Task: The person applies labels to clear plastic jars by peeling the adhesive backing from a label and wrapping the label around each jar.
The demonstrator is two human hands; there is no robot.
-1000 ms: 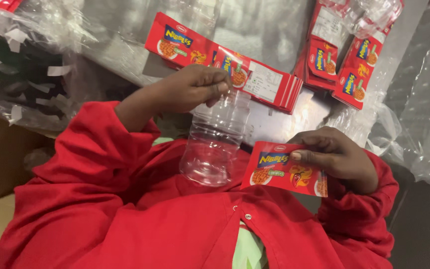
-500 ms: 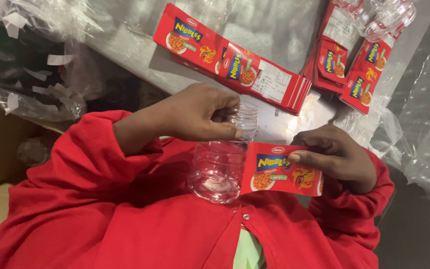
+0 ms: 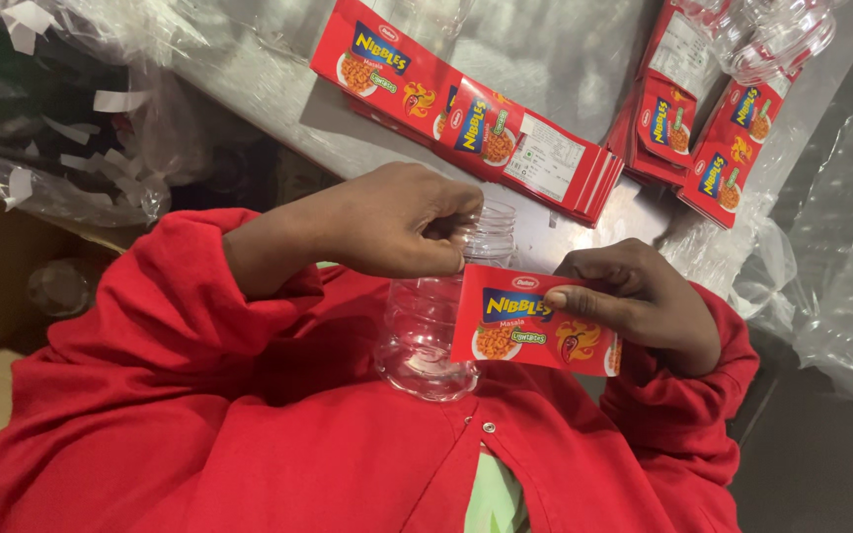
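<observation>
1. Since a moment ago my left hand point(image 3: 397, 222) has slid from the side of the clear plastic bottle point(image 3: 431, 326) up to its mouth, and the red label sleeve point(image 3: 535, 321) has come in against the bottle's side.
2. Nearest me, the bottle's base rests against my red jacket point(image 3: 249, 434), a little left of centre, with its mouth pointing toward 12 o'clock.
3. My left hand is closed in a pinch at the bottle's open neck, fingers together on the rim.
4. My right hand point(image 3: 644, 301), at 3 o'clock of the bottle, is clamped on the label sleeve, thumb pressing its front and fingers behind.
5. The sleeve touches the bottle's right side, lying nearly level.
6. Beyond my hands, on the grey counter point(image 3: 555, 59), a fanned stack of red sleeves point(image 3: 466, 114) lies at 12 o'clock.
7. A second pile of sleeves point(image 3: 698, 138) sits at 1 o'clock, partly under clear plastic bags point(image 3: 841, 247).
</observation>
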